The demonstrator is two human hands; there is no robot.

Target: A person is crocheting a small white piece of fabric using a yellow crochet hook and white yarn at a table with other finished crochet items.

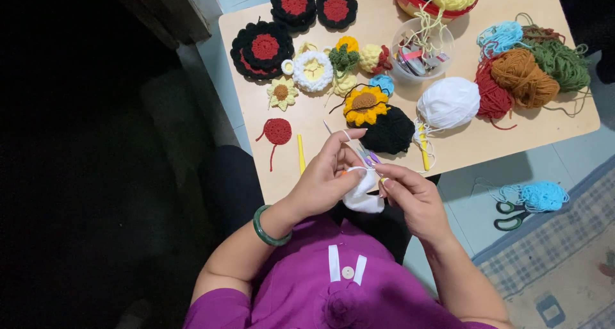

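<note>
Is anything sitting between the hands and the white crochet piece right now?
Nothing visible does. The left hand and the right hand both already touch the white crochet piece, held over the near edge of the table. White yarn runs over the left forefinger. The black yarn ball lies farther back on the table.

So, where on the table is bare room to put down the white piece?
Bare wood lies beside the red crocheted circle, toward the table edge, and along the near right edge below the white yarn ball. The middle is crowded with crocheted flowers; the far right holds tangled yarn. Both hands hold the white piece.
</note>
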